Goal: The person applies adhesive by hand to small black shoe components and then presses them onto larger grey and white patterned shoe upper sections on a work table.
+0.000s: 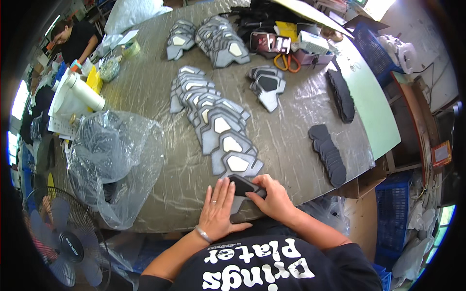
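At the table's near edge lies a grey shaped pad (241,186) with a black centre patch. My left hand (217,207) rests flat on its left side, fingers stretched out, a ring and a bracelet on it. My right hand (273,198) grips the pad's right edge between thumb and fingers. Just beyond, touching or nearly touching the pad, a long overlapping row of grey pads (222,127) with white centre patches runs away from me. To the right of that row sits a small stack of grey pads with black patches (268,83).
Black foam pieces lie in two rows, a near row (328,155) and a far row (341,94). More grey pads (221,41) stand at the back. Scissors (287,63) lie near a phone (270,43). On the left are a clear plastic bag (138,169), a fan (70,245) and a co-worker (77,41).
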Tool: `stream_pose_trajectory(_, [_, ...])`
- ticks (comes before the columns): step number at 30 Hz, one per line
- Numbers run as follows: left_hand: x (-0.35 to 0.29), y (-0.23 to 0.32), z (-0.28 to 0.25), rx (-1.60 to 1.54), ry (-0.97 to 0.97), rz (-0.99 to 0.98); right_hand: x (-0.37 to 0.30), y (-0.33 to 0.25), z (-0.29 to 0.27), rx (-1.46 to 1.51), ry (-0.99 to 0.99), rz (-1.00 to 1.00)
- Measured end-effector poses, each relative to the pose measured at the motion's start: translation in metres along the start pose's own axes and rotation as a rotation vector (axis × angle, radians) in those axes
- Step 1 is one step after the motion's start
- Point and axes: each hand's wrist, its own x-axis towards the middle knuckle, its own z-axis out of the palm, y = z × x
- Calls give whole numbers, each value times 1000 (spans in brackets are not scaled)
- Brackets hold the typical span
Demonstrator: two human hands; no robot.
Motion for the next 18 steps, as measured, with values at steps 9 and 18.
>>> stream_pose_trajectory(9, [29, -12, -1, 24, 284, -67, 182, 45, -113, 250, 288, -171])
stream_pose_trajectory(18, [46, -4, 8, 101, 280, -180, 237, 56, -120, -418, 490, -353])
